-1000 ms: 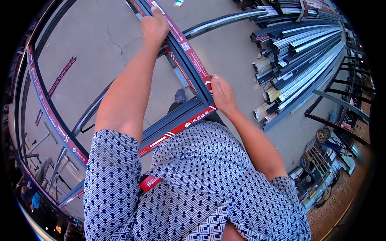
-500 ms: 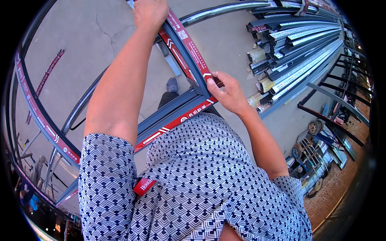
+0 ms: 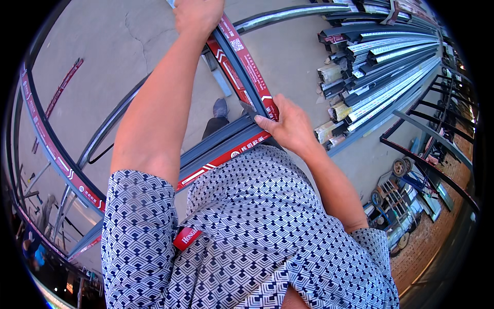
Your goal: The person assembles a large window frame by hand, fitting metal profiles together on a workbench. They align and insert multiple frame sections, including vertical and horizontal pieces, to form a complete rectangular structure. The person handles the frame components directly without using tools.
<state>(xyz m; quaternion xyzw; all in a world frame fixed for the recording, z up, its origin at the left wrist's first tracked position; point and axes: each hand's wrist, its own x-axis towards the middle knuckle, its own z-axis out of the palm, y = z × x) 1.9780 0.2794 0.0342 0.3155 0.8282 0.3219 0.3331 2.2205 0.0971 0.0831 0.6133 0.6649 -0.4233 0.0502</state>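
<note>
L hand [image 3: 199, 15] wrapped round side rail of dark metal frame [image 3: 221, 147]; R hand [image 3: 288, 123] gripping its near R corner, thumb on top. Frame's at the belly, above floor [image 3: 283, 56]. Prob. stiff, awkward more than heavy, red film maybe slick; best held by rails nr corners. Side rail points fwd & slightly L, near rail runs L–R; overall long axis unclear. Profiles [image 3: 386, 67] piled R.
</note>
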